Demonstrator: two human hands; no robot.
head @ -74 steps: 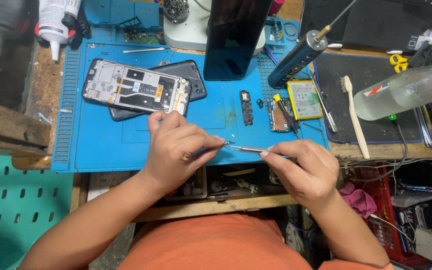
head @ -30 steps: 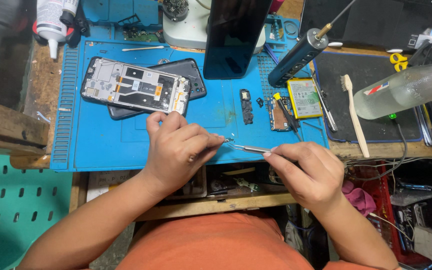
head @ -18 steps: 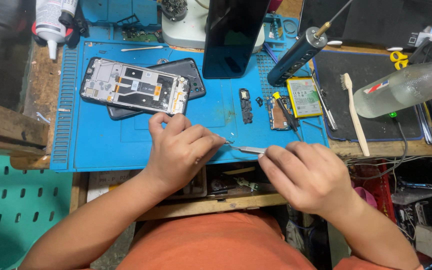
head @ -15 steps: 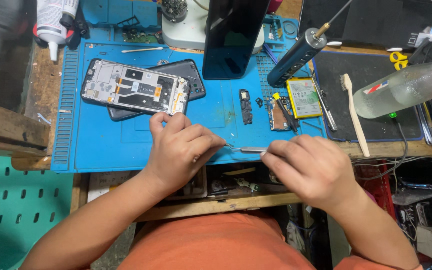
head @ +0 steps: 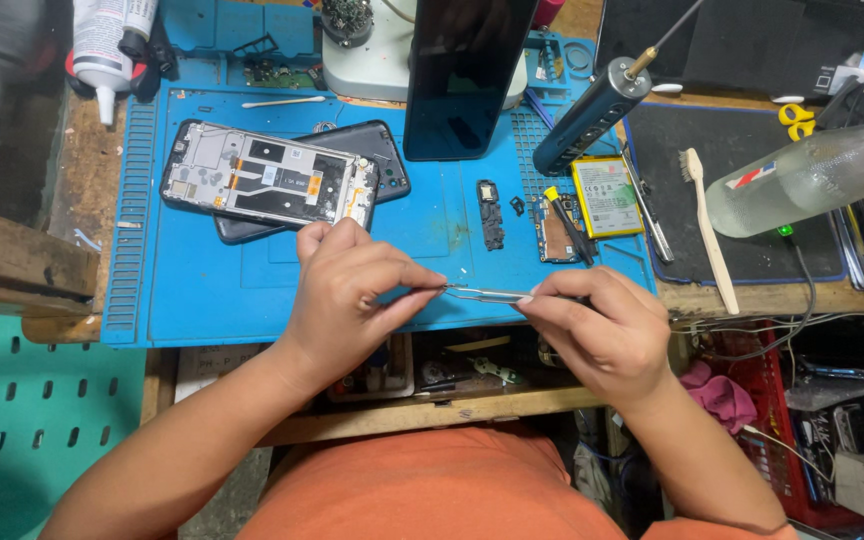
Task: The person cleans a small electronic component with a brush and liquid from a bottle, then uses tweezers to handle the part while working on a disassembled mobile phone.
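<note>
While the left hand (head: 352, 295) pinches something too small to make out at the tweezers' (head: 487, 295) tip, the right hand (head: 602, 330) pinches their rear, just above the blue mat's (head: 202, 310) front edge (thin, springy steel, probably best gripped mid-shaft).

A worn wooden workbench (head: 72, 200) (blue mat (head: 202, 300) on top) beside a teal perforated panel (head: 22, 420).

The work mat (head: 202, 300) is bright blue. Silver tweezers (head: 487, 295) gleam. The opened phone frame (head: 267, 185) shows grey and silver with black patches, over a dark grey back cover (head: 387, 160). A yellow-edged battery (head: 604, 195) lies beside a cream toothbrush (head: 709, 230) on a black mat (head: 752, 170). The shirt (head: 432, 490) is orange; scissors (head: 795, 118) have yellow handles.
</note>
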